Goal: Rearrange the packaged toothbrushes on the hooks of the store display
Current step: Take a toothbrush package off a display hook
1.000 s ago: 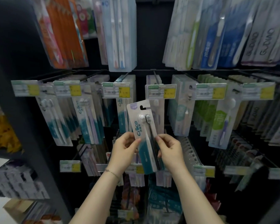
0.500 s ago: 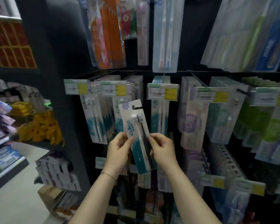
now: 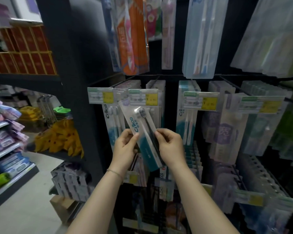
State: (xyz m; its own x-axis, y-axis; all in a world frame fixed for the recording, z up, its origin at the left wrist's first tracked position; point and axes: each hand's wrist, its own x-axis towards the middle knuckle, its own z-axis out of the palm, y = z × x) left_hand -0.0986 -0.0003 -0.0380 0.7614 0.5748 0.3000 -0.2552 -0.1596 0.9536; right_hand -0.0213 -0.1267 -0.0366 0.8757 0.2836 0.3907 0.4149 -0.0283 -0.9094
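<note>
Toothbrush pack (image 3: 143,132) (white card, teal foot, one dark brush and one white brush) was found off the display, held in both hands and tilted with its top leaning left. The left hand (image 3: 125,147) pinched the pack's left edge between thumb and fingertips. The right hand (image 3: 170,146) pinched the right edge in the same way, its other fingers curled. A thin bracelet (image 3: 114,172) sat on the left wrist.

The pack's upper end lay at the front of the middle row, between the left price tag (image 3: 100,97) and the middle price tag (image 3: 143,97). Whether its hang hole had met a hook tip could not be determined (blur at that spot).

Directly behind hung matching packs (image 3: 111,122) bearing the same lettering; in my judgement that hook was the intended destination. To the right, a second row of packs (image 3: 187,125) hung under its own tag. Above, orange packs (image 3: 134,39) filled an upper hook. Aisle shelves (image 3: 15,181) stood at far left.

Assessment: one pack was in hand and not yet seen hung. Threading it on and pushing it back remained. How many further packs needed moving could not be judged.
</note>
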